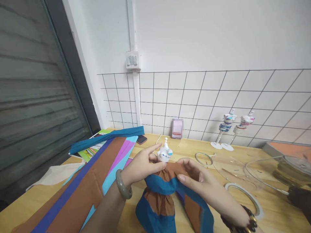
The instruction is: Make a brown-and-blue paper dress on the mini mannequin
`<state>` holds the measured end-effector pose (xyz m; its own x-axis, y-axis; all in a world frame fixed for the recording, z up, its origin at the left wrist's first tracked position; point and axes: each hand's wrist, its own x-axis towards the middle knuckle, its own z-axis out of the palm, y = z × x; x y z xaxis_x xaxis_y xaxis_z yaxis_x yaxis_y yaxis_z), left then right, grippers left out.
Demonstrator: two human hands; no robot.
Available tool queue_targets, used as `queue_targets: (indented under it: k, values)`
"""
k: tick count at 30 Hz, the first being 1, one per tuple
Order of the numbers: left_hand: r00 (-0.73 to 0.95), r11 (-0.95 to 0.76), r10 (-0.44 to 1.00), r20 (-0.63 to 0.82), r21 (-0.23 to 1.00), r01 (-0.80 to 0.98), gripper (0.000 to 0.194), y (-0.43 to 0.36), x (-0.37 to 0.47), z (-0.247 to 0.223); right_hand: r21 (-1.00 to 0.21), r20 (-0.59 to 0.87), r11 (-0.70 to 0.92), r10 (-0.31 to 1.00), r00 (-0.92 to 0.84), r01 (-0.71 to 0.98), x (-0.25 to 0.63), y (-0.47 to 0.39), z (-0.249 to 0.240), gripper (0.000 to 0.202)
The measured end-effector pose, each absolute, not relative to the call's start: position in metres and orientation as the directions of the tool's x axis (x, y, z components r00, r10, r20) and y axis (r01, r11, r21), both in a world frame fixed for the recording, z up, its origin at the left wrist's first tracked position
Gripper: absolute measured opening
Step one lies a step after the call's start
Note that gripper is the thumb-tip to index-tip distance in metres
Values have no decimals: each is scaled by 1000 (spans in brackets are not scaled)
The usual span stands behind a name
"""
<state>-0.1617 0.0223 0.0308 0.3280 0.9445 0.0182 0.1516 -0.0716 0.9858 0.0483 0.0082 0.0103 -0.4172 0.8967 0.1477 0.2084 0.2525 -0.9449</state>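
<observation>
A small white dress form (164, 154) with blue marks and a knobbed top stands upright in front of me. Brown and blue fabric (160, 184) is wrapped around it below the bust, gathered at the middle, and hangs down in loose ends. My left hand (148, 160) closes around the dress form from the left, its thumb across the front at the fabric's upper edge. On the right side, my right hand (196, 174) pinches the fabric, thumb in front and fingers behind. The form's lower part is hidden by the cloth.
Striped fabric (80, 191) covers the table's left side, with a blue strip (109, 137) over a printed sheet. Two more dress forms (227, 124) stand at the back right. A tape roll (245, 197), a metal ring (204, 159) and a wire spool (293, 170) lie right. A phone (177, 128) leans on the wall.
</observation>
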Motion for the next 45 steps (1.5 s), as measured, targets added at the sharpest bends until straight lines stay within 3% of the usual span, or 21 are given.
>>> queue_targets:
  k: [4,7,11,14,19,24,26,28,31,33,35,38,45]
  values:
    - [259,-26,966,-1,994,102,71,25,-162,30,-750,367,508,852,-373,424,46,4,4,49]
    - [224,-12,975,-9,995,96,69,26,-162,30,-480,528,699,713,-461,530,40,0,3,46]
    - [242,-40,970,19,996,85,56,27,-162,29,-166,686,780,531,-498,603,30,-2,1,36]
    - [243,-64,969,38,993,98,48,28,-162,27,-54,768,811,406,-495,583,26,-1,-2,27]
    - [248,-36,969,12,995,94,57,29,-164,24,4,817,830,319,-481,557,28,-3,-5,27]
    - [218,-39,976,17,995,95,61,29,-164,24,-20,842,867,284,-460,498,27,-7,-4,25]
    - [209,-44,978,22,994,99,65,29,-164,24,-95,850,907,288,-440,410,28,-9,-1,25]
    - [228,-61,973,35,992,109,71,27,-165,24,-241,858,914,358,-369,327,31,-10,3,25]
    - [321,-117,944,77,987,108,85,23,-166,26,-524,779,800,589,-216,293,37,-7,6,16]
    - [406,-155,908,105,984,91,92,19,-166,26,-704,614,642,765,-195,303,40,-2,7,11]
    - [466,-176,876,120,981,80,94,17,-166,26,-826,411,487,866,-285,286,40,2,9,19]
    - [493,-198,861,125,975,100,94,18,-166,24,-878,268,403,860,-434,258,39,5,12,22]
    - [534,-221,832,147,972,77,88,22,-165,20,-892,215,361,868,-449,271,40,5,11,22]
